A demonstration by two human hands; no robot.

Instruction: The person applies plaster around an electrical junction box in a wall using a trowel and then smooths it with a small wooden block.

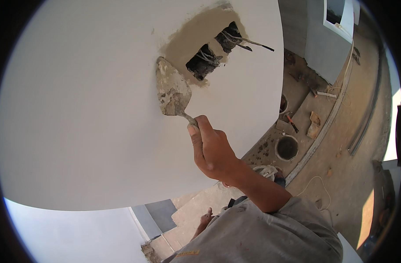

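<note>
My right hand (213, 151) is closed round the handle of a mortar-caked trowel (172, 90). The blade lies against the white wall (91, 114), its tip at the lower left edge of a patch of fresh grey-beige mortar (189, 35). Two dark rectangular box openings sit in that patch, the lower one (201, 65) and the upper one (229, 37). Cut wires (248, 41) stick out of the upper opening; more wires show inside the lower one. Low beside my body, away from the wall, is my left hand (206, 218); it is small in view and its fingers are mostly hidden.
On the floor to the right stands a round bucket (287, 147), with a second bucket (283, 104) partly behind the wall edge. A red-and-black handled tool (292, 123) and a torn bag piece (314, 125) lie near them. A pale cable (318, 179) trails across the floor.
</note>
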